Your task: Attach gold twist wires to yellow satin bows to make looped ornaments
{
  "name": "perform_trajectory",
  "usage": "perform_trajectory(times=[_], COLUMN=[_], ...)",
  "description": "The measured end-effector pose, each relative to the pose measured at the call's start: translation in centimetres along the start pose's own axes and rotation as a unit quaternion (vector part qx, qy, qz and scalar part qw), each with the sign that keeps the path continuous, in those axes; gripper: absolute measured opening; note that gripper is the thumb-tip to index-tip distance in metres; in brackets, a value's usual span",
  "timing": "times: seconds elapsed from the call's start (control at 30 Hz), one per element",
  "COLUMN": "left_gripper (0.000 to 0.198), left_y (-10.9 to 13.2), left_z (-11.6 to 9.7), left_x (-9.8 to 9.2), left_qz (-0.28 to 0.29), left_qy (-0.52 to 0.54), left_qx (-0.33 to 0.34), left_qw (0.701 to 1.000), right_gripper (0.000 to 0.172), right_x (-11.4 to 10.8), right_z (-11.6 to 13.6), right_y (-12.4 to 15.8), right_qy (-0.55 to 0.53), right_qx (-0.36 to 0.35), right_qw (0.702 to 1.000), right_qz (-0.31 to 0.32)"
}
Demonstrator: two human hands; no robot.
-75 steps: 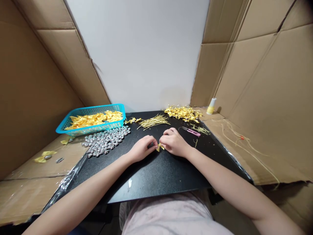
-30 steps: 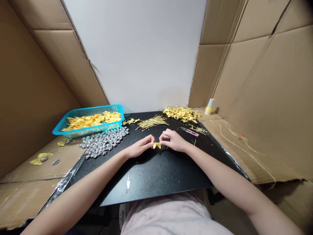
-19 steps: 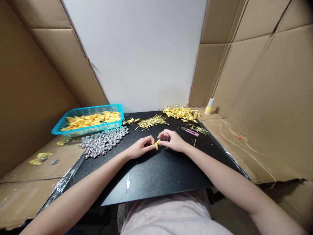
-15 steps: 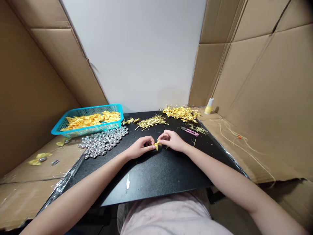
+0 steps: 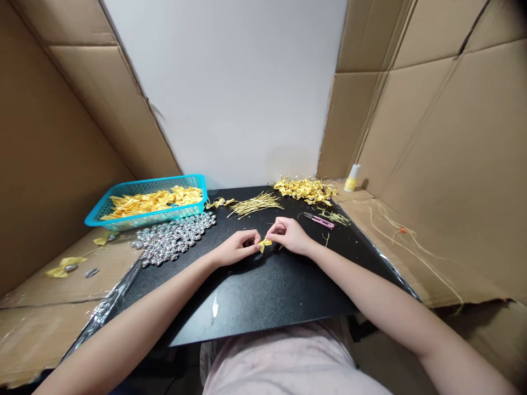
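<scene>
A small yellow ribbon bow (image 5: 264, 243) is held just above the black mat (image 5: 263, 291) between both hands. My left hand (image 5: 236, 248) pinches its left side with fingers closed. My right hand (image 5: 290, 236) pinches the right side, fingers curled; whether a thin gold wire is in them too I cannot make out. Both hands meet at the middle of the mat.
A blue basket (image 5: 123, 219) of yellow ribbon pieces stands at the left, with a heap of silver beads (image 5: 173, 237) beside it. Gold wires (image 5: 257, 204), a pile of finished bows (image 5: 307, 190), pink snips (image 5: 321, 220) and a thread spool (image 5: 353, 178) lie behind. Cardboard walls enclose both sides.
The hands have stayed together at the mat's middle, turning the bow a little between the fingertips. The camera view shifted slightly; nothing else moved.
</scene>
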State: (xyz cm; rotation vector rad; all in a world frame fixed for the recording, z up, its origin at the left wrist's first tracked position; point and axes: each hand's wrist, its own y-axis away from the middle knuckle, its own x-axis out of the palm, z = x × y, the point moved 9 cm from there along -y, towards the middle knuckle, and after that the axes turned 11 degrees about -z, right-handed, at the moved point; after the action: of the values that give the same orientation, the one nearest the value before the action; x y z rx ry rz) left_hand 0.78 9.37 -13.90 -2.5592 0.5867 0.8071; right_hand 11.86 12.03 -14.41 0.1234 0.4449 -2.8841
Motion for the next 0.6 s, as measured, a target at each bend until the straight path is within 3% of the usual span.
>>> perform_trajectory(times=[0.23, 0.6], left_gripper=[0.027, 0.037], left_y=[0.0, -0.3], left_z=[0.4, 0.7], left_x=[-0.1, -0.5], left_qz=[0.000, -0.028], left_qy=[0.053, 0.182], left_qx=[-0.017, -0.049], left_qw=[0.998, 0.982], right_gripper=[0.038, 0.054], right_x=[-0.3, -0.8], right_z=[0.6, 1.1], right_y=[0.1, 0.0], right_qy=[-0.006, -0.047], right_qx=[-0.009, -0.020], right_qw=[1.000, 0.997], right_qz=[-0.008, -0.053])
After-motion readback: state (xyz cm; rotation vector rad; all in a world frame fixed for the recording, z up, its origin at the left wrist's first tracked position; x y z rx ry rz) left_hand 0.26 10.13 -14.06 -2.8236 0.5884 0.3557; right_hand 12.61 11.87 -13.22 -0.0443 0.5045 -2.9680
